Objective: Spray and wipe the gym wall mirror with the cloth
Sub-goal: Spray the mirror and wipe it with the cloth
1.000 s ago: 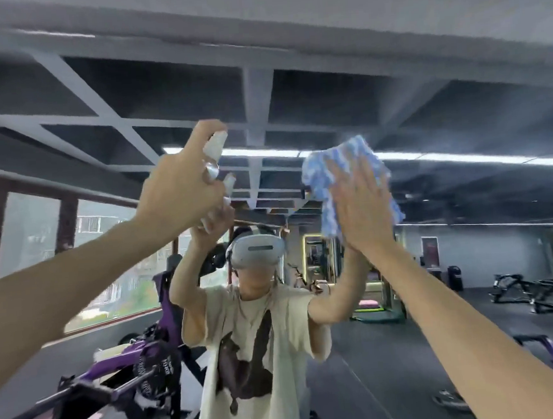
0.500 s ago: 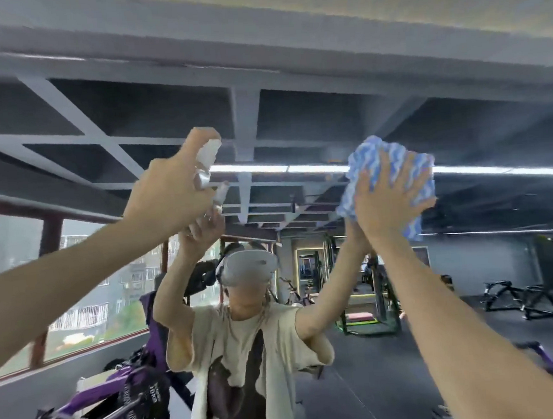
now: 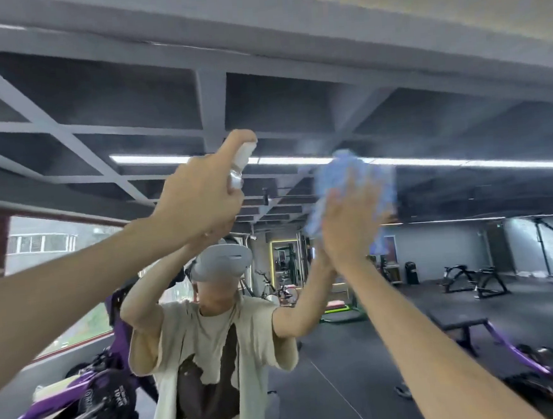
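The gym wall mirror (image 3: 426, 127) fills the whole view and reflects me and the room behind. My left hand (image 3: 199, 198) is raised high and grips a small white spray bottle (image 3: 241, 166), the index finger on its top, nozzle toward the glass. My right hand (image 3: 351, 223) is flat, fingers straight, and presses a blue and white cloth (image 3: 351, 178) against the mirror just right of the bottle. The cloth is blurred with motion. A faint haze of spray hangs on the glass above the cloth.
All else is reflection: a purple weight machine (image 3: 95, 395) at lower left, a window (image 3: 42, 245) at left, a bench (image 3: 463, 324) and dark floor at right, ceiling beams and light strips above.
My left hand with the bottle has shifted right, closer to the cloth. My right hand has wiped the cloth across the glass, right and upward. The view has tilted up and to the left.
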### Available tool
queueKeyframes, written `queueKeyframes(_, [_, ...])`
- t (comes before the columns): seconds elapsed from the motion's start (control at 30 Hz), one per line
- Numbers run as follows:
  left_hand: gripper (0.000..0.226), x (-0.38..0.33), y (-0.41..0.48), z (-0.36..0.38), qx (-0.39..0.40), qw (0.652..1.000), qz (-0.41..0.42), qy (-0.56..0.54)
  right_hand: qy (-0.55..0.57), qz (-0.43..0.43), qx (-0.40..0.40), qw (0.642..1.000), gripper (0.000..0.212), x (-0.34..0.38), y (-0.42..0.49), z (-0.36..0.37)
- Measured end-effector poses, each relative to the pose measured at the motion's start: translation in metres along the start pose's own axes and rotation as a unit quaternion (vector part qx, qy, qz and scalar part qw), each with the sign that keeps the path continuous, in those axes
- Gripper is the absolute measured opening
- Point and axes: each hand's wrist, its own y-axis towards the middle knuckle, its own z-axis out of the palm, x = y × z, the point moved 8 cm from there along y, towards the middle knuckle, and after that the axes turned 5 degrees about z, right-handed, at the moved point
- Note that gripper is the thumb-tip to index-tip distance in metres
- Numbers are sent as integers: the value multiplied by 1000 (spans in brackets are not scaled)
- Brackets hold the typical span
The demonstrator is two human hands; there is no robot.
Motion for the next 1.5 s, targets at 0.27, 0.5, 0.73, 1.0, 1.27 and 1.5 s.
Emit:
queueKeyframes(0.27, [61, -7, 1, -1, 6, 1000, 4, 13, 132, 128, 133, 974, 60, -73, 8, 40])
queueKeyframes(0.5, [63, 31, -20, -46, -31, 997, -59, 43, 190, -391, 128, 892, 55, 197, -92, -41])
queueKeyframes(0.73, [58, 118, -63, -123, -50, 979, -170, 99, 193, -67, 191, 960, 53, 190, 5, -9])
queueKeyframes(1.0, [68, 190, -110, -185, -69, 965, -198, 155, 185, -466, 78, 861, 71, 361, -98, -76])
queueKeyframes(1.27, [71, 292, -171, -263, -54, 970, -210, 113, 271, -337, 80, 898, 57, 474, -163, -118])
queueKeyframes(1.5, [72, 382, -189, -325, -19, 975, -189, 118, 224, -203, 110, 947, 58, 531, -108, -109])
